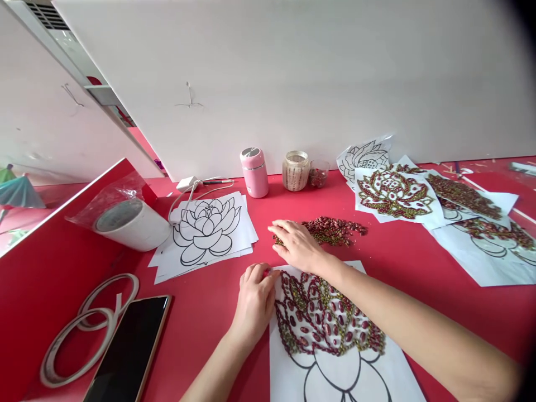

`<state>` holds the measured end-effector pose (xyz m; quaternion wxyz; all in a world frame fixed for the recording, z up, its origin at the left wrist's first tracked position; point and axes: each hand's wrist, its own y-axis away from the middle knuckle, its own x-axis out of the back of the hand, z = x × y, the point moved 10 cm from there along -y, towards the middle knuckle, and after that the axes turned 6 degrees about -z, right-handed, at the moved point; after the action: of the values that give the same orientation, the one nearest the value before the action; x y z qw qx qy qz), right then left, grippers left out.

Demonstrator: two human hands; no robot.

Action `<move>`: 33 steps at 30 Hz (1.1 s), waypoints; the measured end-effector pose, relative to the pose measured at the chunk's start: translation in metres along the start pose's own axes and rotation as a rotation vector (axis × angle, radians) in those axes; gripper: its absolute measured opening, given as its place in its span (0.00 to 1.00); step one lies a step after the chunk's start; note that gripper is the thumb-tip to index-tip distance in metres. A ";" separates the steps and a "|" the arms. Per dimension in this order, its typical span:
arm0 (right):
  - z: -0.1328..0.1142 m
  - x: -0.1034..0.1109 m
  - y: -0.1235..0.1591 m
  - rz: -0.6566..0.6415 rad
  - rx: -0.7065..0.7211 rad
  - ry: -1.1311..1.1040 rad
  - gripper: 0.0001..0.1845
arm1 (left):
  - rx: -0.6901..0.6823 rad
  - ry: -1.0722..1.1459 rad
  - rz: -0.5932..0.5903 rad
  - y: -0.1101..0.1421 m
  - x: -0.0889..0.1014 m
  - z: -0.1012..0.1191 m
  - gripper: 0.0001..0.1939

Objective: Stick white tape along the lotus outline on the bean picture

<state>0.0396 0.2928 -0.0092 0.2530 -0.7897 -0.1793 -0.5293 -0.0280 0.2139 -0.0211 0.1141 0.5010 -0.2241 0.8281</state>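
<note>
A lotus line drawing on white paper [293, 379] lies in front of me, its upper petals covered with red and green beans [326, 321]. At the upper left corner of that sheet, my left hand [254, 296] has its fingers curled together; a bit of bright pink shows at the fingertips, too small to name. My right hand [298, 244] reaches across above the sheet to the left end of a loose bean pile [335, 230]. Its fingers are stretched out, slightly bent, over a few green beans. The forearm hides part of the beaded drawing.
Left are a phone [129, 346], rolls of white tape [79, 335], a white roll [134, 223] and stacked lotus drawings [209, 231]. A pink flask [254, 173], a jar [295, 171] and a small cup [319, 174] stand near the white partition [293, 72]. Bean-covered sheets [396, 192] lie right.
</note>
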 end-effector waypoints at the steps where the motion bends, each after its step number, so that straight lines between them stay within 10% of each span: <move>1: -0.001 -0.006 -0.004 -0.023 0.009 0.019 0.21 | -0.005 0.010 0.010 0.000 0.000 -0.001 0.14; 13: 0.010 -0.025 -0.013 -0.114 0.005 0.175 0.19 | -0.053 0.013 0.079 0.000 0.005 -0.001 0.11; 33: 0.044 0.012 -0.013 0.099 -0.035 0.054 0.16 | 0.041 -0.205 0.044 0.000 0.012 -0.003 0.12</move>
<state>0.0693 0.3295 -0.0086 0.2699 -0.7873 -0.1238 -0.5403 -0.0361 0.2154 -0.0117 0.0624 0.5802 -0.2284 0.7793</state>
